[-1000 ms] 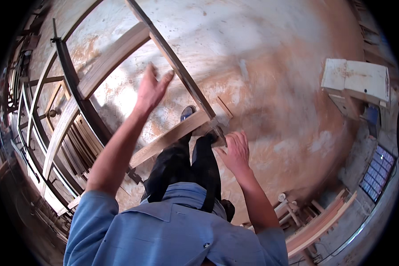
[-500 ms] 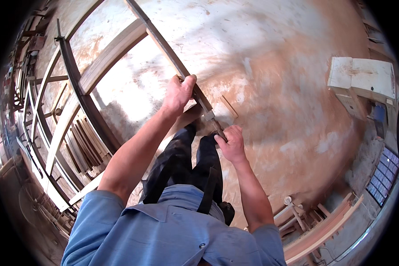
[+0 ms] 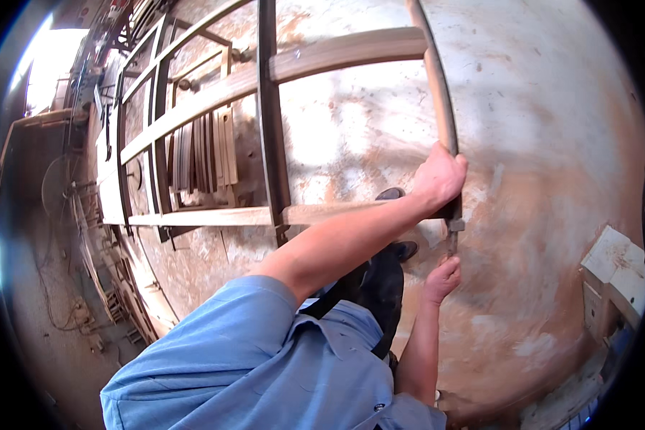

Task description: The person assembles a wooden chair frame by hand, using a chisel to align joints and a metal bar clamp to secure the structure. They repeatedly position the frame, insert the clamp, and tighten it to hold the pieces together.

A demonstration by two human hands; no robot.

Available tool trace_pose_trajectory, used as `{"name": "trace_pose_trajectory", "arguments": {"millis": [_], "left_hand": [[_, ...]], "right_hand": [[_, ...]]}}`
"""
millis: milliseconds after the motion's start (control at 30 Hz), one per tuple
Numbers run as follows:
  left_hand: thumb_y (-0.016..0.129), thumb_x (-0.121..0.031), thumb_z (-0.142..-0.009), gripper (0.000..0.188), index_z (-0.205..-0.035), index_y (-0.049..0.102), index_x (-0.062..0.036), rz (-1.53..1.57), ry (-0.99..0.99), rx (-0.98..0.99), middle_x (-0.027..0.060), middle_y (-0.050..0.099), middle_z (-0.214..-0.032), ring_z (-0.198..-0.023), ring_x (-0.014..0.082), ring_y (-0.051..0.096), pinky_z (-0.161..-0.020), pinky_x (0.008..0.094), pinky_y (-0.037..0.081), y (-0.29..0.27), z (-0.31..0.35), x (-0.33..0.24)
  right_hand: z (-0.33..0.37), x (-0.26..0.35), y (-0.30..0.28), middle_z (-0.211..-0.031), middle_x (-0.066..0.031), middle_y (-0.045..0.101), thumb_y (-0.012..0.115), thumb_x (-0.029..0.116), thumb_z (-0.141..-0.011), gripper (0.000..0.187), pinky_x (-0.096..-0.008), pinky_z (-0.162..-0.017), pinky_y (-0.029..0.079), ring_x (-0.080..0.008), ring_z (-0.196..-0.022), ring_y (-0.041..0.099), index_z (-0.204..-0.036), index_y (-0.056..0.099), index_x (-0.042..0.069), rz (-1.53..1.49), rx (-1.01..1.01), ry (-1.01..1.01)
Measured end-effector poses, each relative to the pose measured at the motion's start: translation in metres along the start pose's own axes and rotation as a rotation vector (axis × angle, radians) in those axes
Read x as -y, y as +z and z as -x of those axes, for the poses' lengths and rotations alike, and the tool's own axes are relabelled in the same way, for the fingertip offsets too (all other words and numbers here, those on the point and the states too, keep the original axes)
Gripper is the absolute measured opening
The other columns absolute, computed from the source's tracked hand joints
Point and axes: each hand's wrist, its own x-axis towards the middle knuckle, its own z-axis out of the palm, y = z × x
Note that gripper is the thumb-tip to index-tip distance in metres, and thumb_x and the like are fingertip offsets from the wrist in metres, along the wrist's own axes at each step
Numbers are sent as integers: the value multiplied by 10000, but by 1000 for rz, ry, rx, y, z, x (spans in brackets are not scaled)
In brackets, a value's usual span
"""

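A long dark bar clamp (image 3: 446, 100) lies along the right end of a wooden frame (image 3: 358, 51). My left hand (image 3: 441, 178) is closed around the clamp's bar and the wooden edge piece beside it, close to a frame corner. Just below that hand shows the clamp's metal end block (image 3: 456, 226). My right hand (image 3: 443, 279), nearer to me, is wrapped around the handle at the screw end. Most of the handle is hidden by its fingers. Another dark clamp bar (image 3: 269, 115) crosses the frame further left.
More bars (image 3: 158, 122) cross the frame at the left. Beneath it is a stack of wooden slats (image 3: 202, 154). My shoes (image 3: 405, 251) are by the near rail (image 3: 337, 212). A white-topped box-like cabinet (image 3: 616, 265) stands at the right, on the stained floor (image 3: 537, 215).
My view has turned, so the frame and both hands appear further right and the bar stands more upright. Both hands keep their hold on the clamp.
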Motion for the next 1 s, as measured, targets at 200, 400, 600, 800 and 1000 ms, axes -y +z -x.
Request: {"name": "trace_pose_trajectory", "arguments": {"millis": [200,400,600,800,1000], "left_hand": [[461,-334,-842,487,-1102,463,79,-6,20,-24,315,605,-999,-979,454,585,-902,472,439,2,4,1],[468,-343,-827,502,-1113,481,70,30,39,-28,299,612,-1013,-989,438,588,-898,467,441,4,2,7],[497,-435,-829,618,-1182,439,69,30,104,-22,296,610,-1037,-1006,445,580,-904,462,438,-9,13,7],[529,-444,-865,756,-1339,267,84,-46,429,-116,301,603,-1052,-1042,438,569,-905,448,446,-30,77,33],[533,-234,-898,428,-1252,497,4,35,513,-87,190,636,-1072,-989,334,610,-875,382,473,-65,179,138]], "right_hand": [[-4,29,0,-546,-39,404,372,295,-959,428,-284,-542,331,-159,-517,365,-583,347,93,-380,56,362],[-5,3,-10,-532,-22,417,331,415,-990,486,-338,-655,398,-172,-513,397,-597,362,131,-962,441,510],[0,23,-20,-863,-98,584,371,447,-989,421,-383,-837,453,-219,-801,586,-950,528,58,-713,382,548],[9,29,-89,-992,-117,617,418,330,-994,341,-321,-766,480,-202,-862,601,-1104,511,21,-390,733,472],[35,11,-127,-959,-146,637,472,297,-972,337,-288,-690,504,-193,-796,618,-1088,528,-15,-159,796,442]]}}
